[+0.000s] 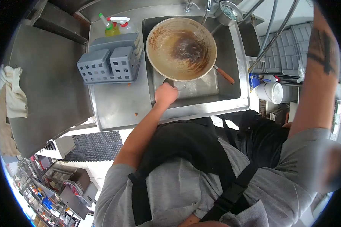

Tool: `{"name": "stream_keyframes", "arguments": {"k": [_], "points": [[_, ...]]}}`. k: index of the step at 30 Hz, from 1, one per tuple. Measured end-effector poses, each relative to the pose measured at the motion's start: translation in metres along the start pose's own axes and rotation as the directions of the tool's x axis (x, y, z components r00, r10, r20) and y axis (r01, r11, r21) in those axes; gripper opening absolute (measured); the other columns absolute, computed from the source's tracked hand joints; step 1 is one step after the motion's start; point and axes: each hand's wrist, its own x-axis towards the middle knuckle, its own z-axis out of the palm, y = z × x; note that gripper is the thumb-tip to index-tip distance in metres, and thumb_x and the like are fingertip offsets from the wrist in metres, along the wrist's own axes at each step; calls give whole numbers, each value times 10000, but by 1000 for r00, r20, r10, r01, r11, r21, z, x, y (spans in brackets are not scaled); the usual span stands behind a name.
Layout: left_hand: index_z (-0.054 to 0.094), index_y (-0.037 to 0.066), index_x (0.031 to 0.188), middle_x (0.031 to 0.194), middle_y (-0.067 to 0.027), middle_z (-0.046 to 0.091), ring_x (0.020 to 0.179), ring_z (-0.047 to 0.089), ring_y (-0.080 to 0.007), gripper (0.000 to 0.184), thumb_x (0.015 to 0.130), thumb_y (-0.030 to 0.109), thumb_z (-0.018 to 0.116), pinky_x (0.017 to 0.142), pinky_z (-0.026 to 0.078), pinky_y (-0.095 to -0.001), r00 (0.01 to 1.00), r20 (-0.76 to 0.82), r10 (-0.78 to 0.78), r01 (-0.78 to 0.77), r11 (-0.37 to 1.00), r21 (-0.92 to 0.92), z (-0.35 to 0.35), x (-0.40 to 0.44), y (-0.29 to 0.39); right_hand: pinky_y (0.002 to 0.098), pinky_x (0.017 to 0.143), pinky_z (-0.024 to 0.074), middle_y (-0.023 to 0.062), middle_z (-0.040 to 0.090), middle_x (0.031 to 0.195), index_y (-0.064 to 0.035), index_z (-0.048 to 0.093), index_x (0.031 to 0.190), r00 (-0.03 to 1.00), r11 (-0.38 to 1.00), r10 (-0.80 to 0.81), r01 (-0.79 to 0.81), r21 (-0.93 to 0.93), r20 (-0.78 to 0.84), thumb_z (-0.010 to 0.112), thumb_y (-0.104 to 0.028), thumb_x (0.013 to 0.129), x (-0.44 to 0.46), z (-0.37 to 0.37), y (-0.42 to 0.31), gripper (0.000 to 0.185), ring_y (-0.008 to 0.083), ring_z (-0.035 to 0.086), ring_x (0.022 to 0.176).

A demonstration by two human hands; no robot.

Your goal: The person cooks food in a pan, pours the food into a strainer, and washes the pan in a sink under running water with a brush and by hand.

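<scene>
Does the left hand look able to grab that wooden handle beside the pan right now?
Probably not as things stand: the left hand is gripping the dark handle of the pan. The wooden handle itself juts out uncovered, so letting go might be enough.

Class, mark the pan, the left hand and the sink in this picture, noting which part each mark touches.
Pan (182,49): head view, stained inside bottom.
Left hand (166,94): head view, back of the hand.
Sink (205,89): head view, bare metal floor.
</scene>
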Motion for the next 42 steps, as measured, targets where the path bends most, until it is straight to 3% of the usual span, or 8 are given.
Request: {"name": "stream_keyframes", "arguments": {"k": [8,12,13,15,34,37,40,42], "points": [[687,-78,945,979,-324,685,949,681,-456,365,832,252,581,867,542,-514,999,2,41,-41,997,-67,14,13,2,428,1106,372,286,381,1482,-189,235,1555,858,906,162,-326,271,488,672,-226,899,-243,-37,-90,790,396,346,1401],[655,-97,970,950,-331,683,925,683,-462,377,834,249,590,853,546,-511,998,-15,60,-61,995,-76,12,10,6,452,1032,460,273,527,1394,-152,215,1583,-45,693,473,-598,-403,880,613,-258,958,-348,26,-100,749,446,545,1255],[640,-97,990,945,-328,683,918,682,-463,378,840,247,591,850,546,-511,997,-10,76,-77,994,-73,10,8,9,493,902,525,255,701,1033,-141,239,1572,-135,794,446,-398,-460,885,538,-284,962,-352,42,-99,694,422,679,982],[626,-97,1009,941,-324,684,912,681,-464,381,845,245,592,846,547,-510,997,-7,83,-84,994,-75,12,9,11,510,860,531,258,693,1053,-131,224,1571,-190,867,328,-329,-375,925,530,-230,948,-403,80,-77,701,423,677,988],[625,-76,1015,941,-308,687,918,678,-459,397,876,296,611,854,538,-518,998,61,19,-18,1000,-23,16,8,27,448,911,541,282,660,1187,136,523,1299,-275,950,199,-179,-254,941,551,-127,827,-440,173,-94,541,367,675,1087],[624,-75,1017,943,-306,687,918,679,-458,397,874,296,614,861,537,-517,998,60,24,-23,1000,-12,15,8,28,449,976,507,277,646,1225,141,580,1245,-503,916,114,-281,-287,857,572,-122,807,-423,202,-57,511,376,649,1138],[616,-64,992,940,-296,692,912,685,-452,374,876,291,616,852,541,-519,998,49,33,-34,999,11,19,8,27,445,980,499,246,663,1213,69,684,1149,-483,987,8,-137,-85,875,592,-129,793,-426,206,-60,418,376,643,1150],[609,-53,967,938,-286,696,907,690,-447,351,879,288,616,840,547,-519,998,42,38,-39,999,37,20,9,25,475,822,540,269,703,969,22,745,956,-74,934,214,-275,-227,974,572,-160,782,-455,162,-102,305,377,705,941]]}}
